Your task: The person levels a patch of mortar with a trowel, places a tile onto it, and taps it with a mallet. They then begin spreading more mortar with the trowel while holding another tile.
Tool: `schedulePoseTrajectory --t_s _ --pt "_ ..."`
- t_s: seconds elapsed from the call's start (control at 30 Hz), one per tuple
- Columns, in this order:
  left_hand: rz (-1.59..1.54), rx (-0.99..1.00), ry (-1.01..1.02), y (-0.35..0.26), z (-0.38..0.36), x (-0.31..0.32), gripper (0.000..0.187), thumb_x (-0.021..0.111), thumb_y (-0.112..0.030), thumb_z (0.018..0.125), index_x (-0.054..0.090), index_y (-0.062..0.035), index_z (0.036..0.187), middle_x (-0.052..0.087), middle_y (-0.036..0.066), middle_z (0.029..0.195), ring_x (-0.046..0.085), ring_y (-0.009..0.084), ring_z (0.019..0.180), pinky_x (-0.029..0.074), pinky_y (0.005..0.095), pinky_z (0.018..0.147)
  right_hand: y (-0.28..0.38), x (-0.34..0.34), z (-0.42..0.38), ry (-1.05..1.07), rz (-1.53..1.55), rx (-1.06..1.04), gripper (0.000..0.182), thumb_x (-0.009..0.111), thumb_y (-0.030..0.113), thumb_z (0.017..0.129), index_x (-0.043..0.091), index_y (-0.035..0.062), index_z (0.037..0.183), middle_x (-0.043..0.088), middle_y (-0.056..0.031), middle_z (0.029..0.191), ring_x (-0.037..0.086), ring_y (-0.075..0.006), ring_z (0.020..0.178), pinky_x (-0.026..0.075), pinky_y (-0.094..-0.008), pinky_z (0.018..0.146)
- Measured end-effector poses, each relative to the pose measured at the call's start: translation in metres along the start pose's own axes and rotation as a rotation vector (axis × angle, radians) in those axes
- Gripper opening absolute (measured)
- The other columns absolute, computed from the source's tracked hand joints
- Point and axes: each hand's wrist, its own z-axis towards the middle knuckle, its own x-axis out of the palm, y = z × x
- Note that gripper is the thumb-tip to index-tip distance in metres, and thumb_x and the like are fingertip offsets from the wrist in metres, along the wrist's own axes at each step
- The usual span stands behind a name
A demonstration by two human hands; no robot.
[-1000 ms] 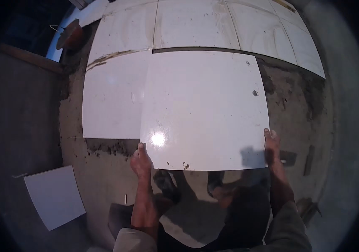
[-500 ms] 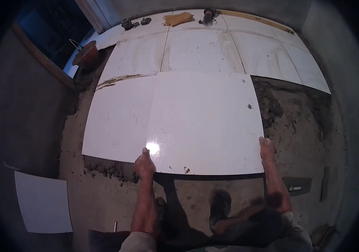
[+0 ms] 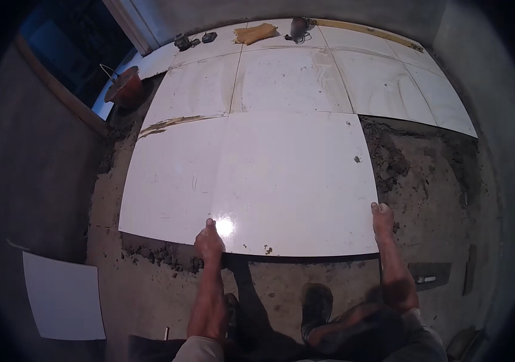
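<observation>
A large glossy white floor tile (image 3: 296,181) lies before me, its far edge against the row of laid tiles. Near its front left corner my left hand (image 3: 210,239) grips it, thumb on top and fingers underneath. At the front right edge my right hand (image 3: 383,220) is closed on the same tile, its thumb at the rim. The tile's near edge stands a little above the floor, with a dark shadow below. To its left another white tile (image 3: 164,175) lies alongside, on grey mortar (image 3: 164,253) that shows along its front edge.
Laid tiles (image 3: 281,78) stretch to the back wall, with a yellow cloth (image 3: 256,34) and a power tool (image 3: 299,28) on them. A mortar bucket (image 3: 126,88) stands by the doorway. A trowel (image 3: 429,277) lies at right, a cut tile (image 3: 64,295) at left.
The view has shifted slightly, so the scene sits a little lower. Both hands keep their grip, and the held tile's far edge now appears closer in line with the laid row.
</observation>
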Motion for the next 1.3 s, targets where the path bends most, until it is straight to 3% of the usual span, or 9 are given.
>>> schedulePoseTrajectory --t_s 0.3,0.37,0.47,0.63,0.7,0.93,1.0,1.23,1.3 --pt "0.028 0.031 0.045 0.012 0.003 0.009 0.074 0.035 -0.065 0.092 0.071 -0.0003 0.087 0.066 0.025 0.083 0.063 0.0406 0.084 0.045 0.0497 0.077 -0.003 0.008 0.004 -0.032 -0.012 -0.049 0.032 0.056 0.019 0.094 0.048 -0.0006 0.07 0.044 0.0012 0.064 0.039 -0.009 0.063 0.037 -0.0311 0.056" --pt "0.031 0.114 0.005 0.02 0.006 0.012 0.073 0.033 -0.063 0.093 0.071 -0.001 0.089 0.066 0.026 0.085 0.063 0.0414 0.087 0.045 0.0499 0.078 0.001 0.008 0.001 -0.031 0.056 -0.041 0.035 0.058 0.024 0.092 0.053 -0.0059 0.075 0.052 -0.0153 0.065 0.046 -0.0211 0.063 0.042 -0.0393 0.063" --pt "0.12 0.06 0.061 0.009 0.006 0.01 0.067 0.029 -0.055 0.098 0.071 -0.0022 0.095 0.067 0.025 0.091 0.062 0.0428 0.09 0.045 0.0496 0.08 -0.024 0.013 0.014 -0.093 -0.069 -0.166 0.037 0.061 0.028 0.089 0.054 -0.0061 0.077 0.053 -0.0294 0.075 0.046 -0.0441 0.066 0.043 -0.0458 0.066" --pt "-0.069 -0.057 0.056 0.009 0.004 0.014 0.072 0.033 -0.059 0.096 0.07 0.0025 0.096 0.068 0.024 0.086 0.064 0.0378 0.082 0.046 0.0465 0.076 0.012 0.005 -0.001 -0.065 -0.104 -0.07 0.036 0.06 0.027 0.09 0.054 -0.0054 0.075 0.057 -0.0236 0.07 0.048 -0.0334 0.061 0.043 -0.0436 0.064" --pt "-0.003 0.004 0.034 0.003 0.0 0.009 0.071 0.037 -0.059 0.095 0.07 0.0034 0.095 0.068 0.024 0.084 0.063 0.035 0.079 0.046 0.0446 0.076 0.011 0.008 0.0 -0.046 -0.054 -0.028 0.036 0.059 0.025 0.091 0.051 -0.0042 0.073 0.047 -0.0104 0.062 0.04 -0.0153 0.062 0.04 -0.0367 0.059" --pt "-0.122 -0.005 0.025 0.0 -0.002 0.014 0.065 0.04 -0.055 0.096 0.069 0.0029 0.104 0.068 0.025 0.094 0.065 0.0328 0.092 0.047 0.0399 0.083 0.012 0.007 0.002 -0.066 -0.109 -0.084 0.034 0.059 0.023 0.091 0.05 -0.0034 0.071 0.046 -0.0083 0.061 0.039 -0.0135 0.062 0.039 -0.0361 0.057" --pt "-0.119 -0.03 0.037 0.013 0.004 0.021 0.065 0.039 -0.055 0.097 0.069 0.0029 0.105 0.068 0.025 0.096 0.065 0.0334 0.093 0.047 0.0402 0.084 0.015 0.006 0.002 -0.069 -0.146 -0.044 0.036 0.06 0.027 0.09 0.056 -0.0057 0.075 0.057 -0.0232 0.068 0.054 -0.0307 0.061 0.044 -0.0434 0.063" --pt "0.041 0.031 0.043 0.003 0.003 0.016 0.068 0.034 -0.055 0.097 0.069 0.0023 0.105 0.067 0.025 0.098 0.064 0.0382 0.093 0.046 0.0435 0.084 0.0 0.011 0.009 -0.092 -0.13 -0.094 0.035 0.06 0.025 0.09 0.055 -0.0072 0.077 0.054 -0.0262 0.069 0.049 -0.0292 0.059 0.043 -0.0431 0.063" --pt "0.048 -0.023 0.075 -0.002 0.003 0.012 0.068 0.036 -0.057 0.096 0.069 0.0027 0.095 0.066 0.026 0.089 0.063 0.0389 0.087 0.046 0.0454 0.08 -0.003 0.011 0.011 -0.056 -0.116 -0.099 0.035 0.06 0.024 0.09 0.054 -0.0074 0.076 0.053 -0.0252 0.068 0.046 -0.0273 0.059 0.042 -0.0424 0.062"
